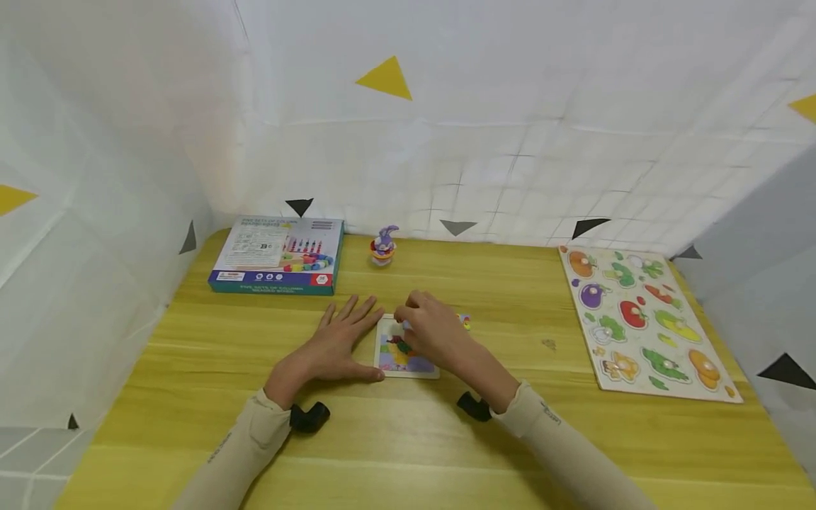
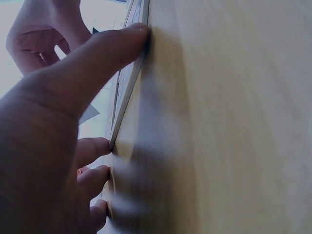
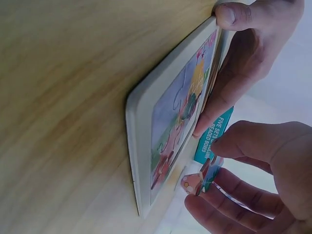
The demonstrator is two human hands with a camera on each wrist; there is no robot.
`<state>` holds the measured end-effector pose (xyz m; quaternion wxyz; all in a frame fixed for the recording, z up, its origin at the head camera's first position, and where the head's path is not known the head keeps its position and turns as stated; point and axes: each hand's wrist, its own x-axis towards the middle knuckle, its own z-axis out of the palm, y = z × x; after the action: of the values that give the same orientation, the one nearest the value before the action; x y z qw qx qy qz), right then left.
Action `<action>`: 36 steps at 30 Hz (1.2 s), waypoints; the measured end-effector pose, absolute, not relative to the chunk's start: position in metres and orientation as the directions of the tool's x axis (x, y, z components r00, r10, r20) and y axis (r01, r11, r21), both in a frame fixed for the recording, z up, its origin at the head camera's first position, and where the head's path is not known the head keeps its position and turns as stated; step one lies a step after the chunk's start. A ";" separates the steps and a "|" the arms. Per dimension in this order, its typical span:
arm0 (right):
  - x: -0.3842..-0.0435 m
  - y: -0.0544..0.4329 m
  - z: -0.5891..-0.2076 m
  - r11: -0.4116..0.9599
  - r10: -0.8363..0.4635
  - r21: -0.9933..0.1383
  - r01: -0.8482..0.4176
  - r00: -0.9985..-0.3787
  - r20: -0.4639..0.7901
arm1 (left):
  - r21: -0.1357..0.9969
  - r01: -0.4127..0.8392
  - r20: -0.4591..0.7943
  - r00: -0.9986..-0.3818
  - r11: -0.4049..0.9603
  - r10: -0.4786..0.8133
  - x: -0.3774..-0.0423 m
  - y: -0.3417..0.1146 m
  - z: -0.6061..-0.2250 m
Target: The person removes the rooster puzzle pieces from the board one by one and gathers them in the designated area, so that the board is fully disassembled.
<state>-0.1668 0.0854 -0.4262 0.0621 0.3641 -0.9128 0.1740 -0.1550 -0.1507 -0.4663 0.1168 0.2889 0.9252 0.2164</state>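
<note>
A small jigsaw puzzle in a white-framed tray (image 1: 417, 374) lies on the table, its picture partly filled with coloured pieces. My left hand (image 1: 338, 343) rests spread at its left side. The thumb (image 2: 134, 39) and index fingertip touch the tray's edge, while the other fingertips press on the table. Over the tray, my right hand (image 1: 435, 329) pinches a puzzle piece (image 3: 209, 173) between thumb and fingers. The back of that hand covers the tray's upper right part in the head view. Just beyond it, another colourful piece (image 1: 466, 321) peeks out on the table.
At the back left lies a beaded-boxes toy box (image 1: 274, 255). A purple rabbit figure (image 1: 383, 244) stands behind the tray. To the right is a wooden vegetable peg board (image 1: 637, 322). White sheeting (image 1: 484, 142) encloses the table's back and sides.
</note>
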 end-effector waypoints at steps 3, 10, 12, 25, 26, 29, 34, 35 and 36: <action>-0.165 0.088 -0.426 0.668 -0.643 -0.268 -0.694 -0.720 0.263 | 0.468 0.485 -0.091 -0.805 0.739 0.586 -0.155 -0.150 -0.467; -0.162 0.100 -0.427 0.667 -0.630 -0.277 -0.692 -0.722 0.286 | 0.450 0.490 -0.097 -0.804 0.747 0.586 -0.155 -0.149 -0.464; -0.161 0.103 -0.428 0.670 -0.628 -0.273 -0.690 -0.723 0.288 | 0.445 0.488 -0.105 -0.804 0.751 0.585 -0.155 -0.148 -0.463; -0.161 0.130 -0.427 0.691 -0.602 -0.265 -0.673 -0.738 0.304 | 0.451 0.466 -0.126 -0.811 0.761 0.571 -0.155 -0.147 -0.464; -0.161 0.132 -0.426 0.692 -0.601 -0.267 -0.671 -0.740 0.302 | 0.451 0.464 -0.128 -0.812 0.762 0.570 -0.155 -0.147 -0.464; -0.161 0.138 -0.425 0.690 -0.602 -0.262 -0.675 -0.736 0.309 | 0.455 0.463 -0.128 -0.811 0.760 0.571 -0.155 -0.147 -0.464; -0.161 0.147 -0.421 0.690 -0.604 -0.254 -0.678 -0.733 0.314 | 0.459 0.464 -0.123 -0.811 0.758 0.571 -0.154 -0.147 -0.463; -0.161 0.149 -0.421 0.692 -0.603 -0.250 -0.677 -0.733 0.313 | 0.462 0.465 -0.120 -0.811 0.755 0.572 -0.154 -0.147 -0.463; -0.161 0.151 -0.420 0.698 -0.600 -0.248 -0.672 -0.737 0.310 | 0.463 0.465 -0.119 -0.811 0.754 0.573 -0.154 -0.147 -0.462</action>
<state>-0.1614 0.1514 -0.4204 0.1029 0.3474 -0.9156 0.1744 -0.1539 -0.1472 -0.4620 0.1277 0.2797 0.9279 0.2110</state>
